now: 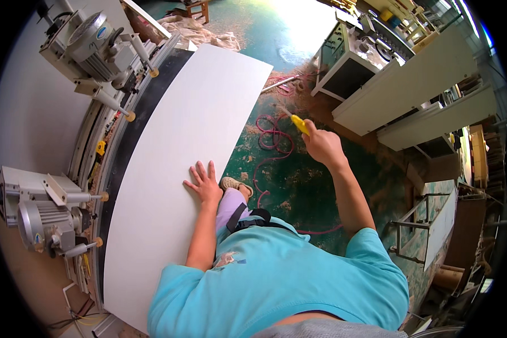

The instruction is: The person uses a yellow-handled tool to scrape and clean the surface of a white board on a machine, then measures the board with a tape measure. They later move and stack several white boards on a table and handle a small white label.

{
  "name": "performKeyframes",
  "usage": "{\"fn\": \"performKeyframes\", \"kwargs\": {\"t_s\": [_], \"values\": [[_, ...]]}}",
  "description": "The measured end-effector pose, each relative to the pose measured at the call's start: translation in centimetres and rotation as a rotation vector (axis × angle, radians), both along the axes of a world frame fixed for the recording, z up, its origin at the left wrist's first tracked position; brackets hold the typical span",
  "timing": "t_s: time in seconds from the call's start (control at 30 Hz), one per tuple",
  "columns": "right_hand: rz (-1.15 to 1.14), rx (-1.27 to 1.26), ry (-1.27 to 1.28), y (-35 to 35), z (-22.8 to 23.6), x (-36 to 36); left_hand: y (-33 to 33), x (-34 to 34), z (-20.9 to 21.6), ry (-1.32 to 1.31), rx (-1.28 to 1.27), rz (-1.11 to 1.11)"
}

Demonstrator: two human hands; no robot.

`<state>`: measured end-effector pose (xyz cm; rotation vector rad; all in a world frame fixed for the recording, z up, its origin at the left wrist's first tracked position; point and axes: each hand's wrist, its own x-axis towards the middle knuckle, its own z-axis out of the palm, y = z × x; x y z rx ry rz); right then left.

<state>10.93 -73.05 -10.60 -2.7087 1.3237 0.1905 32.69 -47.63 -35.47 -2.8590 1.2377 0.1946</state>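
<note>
A long white board (174,163) lies along my left side on a machine with a dark bed (130,121). My left hand (204,185) rests flat on the board near its right edge, fingers spread. Out to the right, my right hand (323,145) is closed around a yellow-handled tool (300,124) held above the floor, clear of the board. A thin, pale tip points away from me at the tool's far end; its exact kind is not plain.
Two motor units (96,48) (42,219) with rods reach toward the machine bed at left. A pink hose (275,134) coils on the dusty green floor (298,186). At right stand a white-topped cabinet (349,62), large pale panels (411,79) and a metal-framed stand (428,225).
</note>
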Motion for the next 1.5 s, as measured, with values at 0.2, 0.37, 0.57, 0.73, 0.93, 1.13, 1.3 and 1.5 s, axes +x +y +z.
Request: {"fn": "performKeyframes", "kwargs": {"t_s": [0.2, 0.37, 0.57, 0.73, 0.93, 1.13, 1.3, 1.5], "values": [[0.045, 0.019, 0.095, -12.3, -3.3, 5.5, -6.1, 1.6, 1.1, 0.147, 0.010, -0.045], [0.063, 0.004, -0.061, -17.6, -4.2, 11.2, -8.1, 4.5, 1.5, 0.279, 0.009, 0.045], [0.486, 0.776, -0.475, -8.2, -8.6, 20.6, -21.1, 5.6, 6.1, 1.127, -1.056, 0.004], [1.128, 0.490, -0.460, -10.8, -2.2, 30.7, -19.1, 11.2, 7.3, 1.352, -1.778, 0.682], [1.405, 0.205, -1.167, -10.7, 11.9, 51.1, -12.0, 6.0, 14.3, 0.762, -1.076, 0.460], [1.419, -0.451, -1.015, -7.0, 16.6, 63.4, -11.6, 1.6, 16.4, 0.543, -0.987, 0.253], [1.535, -0.260, -1.462, -7.5, 11.6, 57.0, -8.7, -1.5, 13.9, 0.677, -1.016, 0.482], [1.189, 0.664, -0.382, -12.9, -19.9, 41.2, -7.0, -3.8, 9.1, 0.698, -0.856, 0.934]]}}
